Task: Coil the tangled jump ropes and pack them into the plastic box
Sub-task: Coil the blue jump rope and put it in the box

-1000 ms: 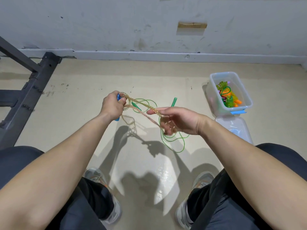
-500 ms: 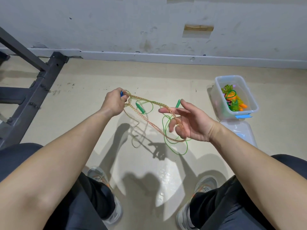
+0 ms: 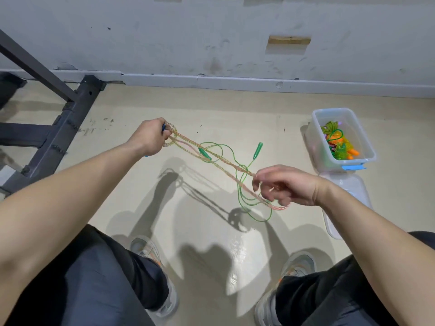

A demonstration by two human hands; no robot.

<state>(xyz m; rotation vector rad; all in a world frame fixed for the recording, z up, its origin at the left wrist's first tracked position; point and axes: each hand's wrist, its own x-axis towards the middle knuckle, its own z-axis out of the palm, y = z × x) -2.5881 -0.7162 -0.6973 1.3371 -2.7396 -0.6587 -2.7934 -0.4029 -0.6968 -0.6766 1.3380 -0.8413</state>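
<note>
The left hand (image 3: 150,137) grips the gathered end of the pink rope (image 3: 226,161). The right hand (image 3: 287,187), fingers curled, hooks the far bend, so the strands run taut between them. A green rope (image 3: 239,189) lies on the floor under that span. I'd keep the tension even and lift clear of it, or it may snag. The box (image 3: 316,140), part filled, sits just beyond the right hand.
</note>
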